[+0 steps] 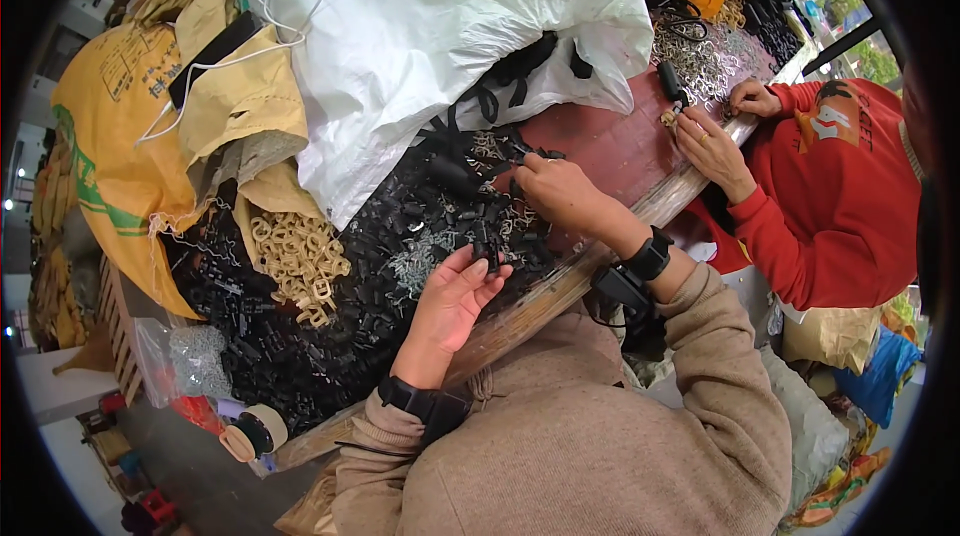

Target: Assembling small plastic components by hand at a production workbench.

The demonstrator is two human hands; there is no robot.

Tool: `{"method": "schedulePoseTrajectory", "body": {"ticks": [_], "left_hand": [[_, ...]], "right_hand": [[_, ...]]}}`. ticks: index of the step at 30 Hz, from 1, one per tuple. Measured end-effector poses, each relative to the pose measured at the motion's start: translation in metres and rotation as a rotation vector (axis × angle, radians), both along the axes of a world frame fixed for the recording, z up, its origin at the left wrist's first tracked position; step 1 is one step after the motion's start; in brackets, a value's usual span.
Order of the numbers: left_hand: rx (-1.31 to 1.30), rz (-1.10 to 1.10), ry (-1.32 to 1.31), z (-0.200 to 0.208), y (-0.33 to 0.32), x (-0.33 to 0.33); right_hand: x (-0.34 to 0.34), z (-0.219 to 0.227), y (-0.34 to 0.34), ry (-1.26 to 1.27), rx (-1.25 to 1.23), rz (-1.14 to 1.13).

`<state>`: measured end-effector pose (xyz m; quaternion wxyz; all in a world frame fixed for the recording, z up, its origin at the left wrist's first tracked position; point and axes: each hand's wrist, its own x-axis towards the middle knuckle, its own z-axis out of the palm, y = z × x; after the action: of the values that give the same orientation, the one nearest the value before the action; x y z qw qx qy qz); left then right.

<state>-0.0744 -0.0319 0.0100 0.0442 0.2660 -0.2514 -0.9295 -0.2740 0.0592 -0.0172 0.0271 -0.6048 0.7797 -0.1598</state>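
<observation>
My left hand [457, 298] is raised palm up over the table's near edge. Its thumb and fingers pinch a small black plastic part [487, 253], whose exact kind I cannot make out. My right hand [562, 194] reaches farther forward, palm down, with its fingertips drawn together beside a black cylindrical part [455, 176] and some black straps. Whatever lies between those fingertips is too small to name. Around both hands spreads a heap of black plastic parts [275, 336], with a patch of small silvery metal pieces [422, 261] in it.
A big white sack [430, 56] covers the far side. Left stand a yellow sack [120, 136] and a paper bag spilling cream-coloured rings [300, 261]. A wooden rail [540, 321] edges the table. At right, a co-worker in a red top [840, 206] handles a black part [670, 83].
</observation>
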Motion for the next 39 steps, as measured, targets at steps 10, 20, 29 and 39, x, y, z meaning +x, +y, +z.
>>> {"method": "schedulePoseTrajectory", "body": {"ticks": [10, 20, 29, 39], "left_hand": [[-0.265, -0.001, -0.117, -0.007, 0.009, -0.012], [-0.841, 0.039, -0.040, -0.006, 0.017, -0.029], [-1.234, 0.100, 0.026, -0.002, 0.017, -0.030], [-1.058, 0.103, -0.057, -0.012, 0.015, -0.025]], "right_hand": [[0.000, -0.003, 0.005, 0.040, -0.006, -0.026], [0.014, 0.026, 0.024, -1.585, 0.102, -0.127], [0.038, 0.013, 0.029, -2.336, 0.113, -0.039], [0.055, 0.016, 0.029, -2.331, -0.053, -0.174]]}}
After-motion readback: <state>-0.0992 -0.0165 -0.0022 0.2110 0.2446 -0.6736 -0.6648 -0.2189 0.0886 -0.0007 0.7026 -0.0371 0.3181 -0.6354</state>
